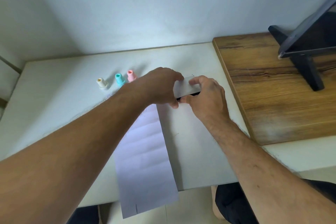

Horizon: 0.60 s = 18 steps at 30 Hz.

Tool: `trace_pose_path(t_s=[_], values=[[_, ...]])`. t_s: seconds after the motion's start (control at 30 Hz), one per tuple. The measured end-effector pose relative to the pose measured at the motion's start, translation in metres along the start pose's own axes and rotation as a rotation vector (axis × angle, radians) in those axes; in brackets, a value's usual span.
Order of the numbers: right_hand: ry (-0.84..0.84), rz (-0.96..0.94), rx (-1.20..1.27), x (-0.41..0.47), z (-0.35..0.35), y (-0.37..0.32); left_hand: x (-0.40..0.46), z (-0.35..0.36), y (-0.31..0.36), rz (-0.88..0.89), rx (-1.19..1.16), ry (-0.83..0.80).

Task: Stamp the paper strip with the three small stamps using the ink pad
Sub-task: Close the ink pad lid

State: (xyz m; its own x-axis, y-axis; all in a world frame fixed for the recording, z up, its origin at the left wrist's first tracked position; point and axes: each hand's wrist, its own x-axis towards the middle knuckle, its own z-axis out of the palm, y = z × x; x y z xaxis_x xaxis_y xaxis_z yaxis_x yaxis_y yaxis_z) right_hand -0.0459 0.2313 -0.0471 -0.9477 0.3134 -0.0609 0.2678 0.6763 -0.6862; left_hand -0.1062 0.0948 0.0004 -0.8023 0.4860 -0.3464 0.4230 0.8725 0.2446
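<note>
Tabletop [54, 107], off-white, matte, faintly scuffed; pale wall directly behind it. To the right of the fingers a raised wood-grain board [272, 87], brown with dark streaks, carries a dark tilted screen [312, 36] on a black splayed stand.

Ink pad [185, 87]: flat rectangular case, pale grey lid over a black base edge. Left hand [160, 87] clasps its left end, fingers curled over the far edge, thumb at the near edge. Right hand [205, 96] clasps the right end, fingers over the top, thumb tip on the black near edge. Whether the lid is lifted cannot be told.

Paper strip [145, 160]: long, white, lightly creased crosswise, running from under the left hand toward the viewer and overhanging the table's near edge; small slit at its near end.

Three small stamps left of the left fingers, upright, bottle-shaped plastic, in a row: cream stamp [102, 83], teal stamp [120, 79], pink stamp [131, 76] nearest the left hand.
</note>
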Motion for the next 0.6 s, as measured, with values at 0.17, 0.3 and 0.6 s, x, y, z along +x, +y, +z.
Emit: trace_pose_path(t_s=[0.17, 0.3, 0.6], values=[[-0.017, -0.047, -0.078, 0.001, -0.009, 0.002, 0.0, 0.011, 0.0, 0.036, 0.068, 0.113], [-0.114, -0.188, -0.262, 0.0, -0.012, 0.0, 0.001, 0.014, -0.001, 0.034, 0.075, 0.156], [-0.148, -0.222, -0.442, -0.003, -0.016, -0.007, -0.001, 0.01, 0.003, 0.027, 0.127, 0.181]])
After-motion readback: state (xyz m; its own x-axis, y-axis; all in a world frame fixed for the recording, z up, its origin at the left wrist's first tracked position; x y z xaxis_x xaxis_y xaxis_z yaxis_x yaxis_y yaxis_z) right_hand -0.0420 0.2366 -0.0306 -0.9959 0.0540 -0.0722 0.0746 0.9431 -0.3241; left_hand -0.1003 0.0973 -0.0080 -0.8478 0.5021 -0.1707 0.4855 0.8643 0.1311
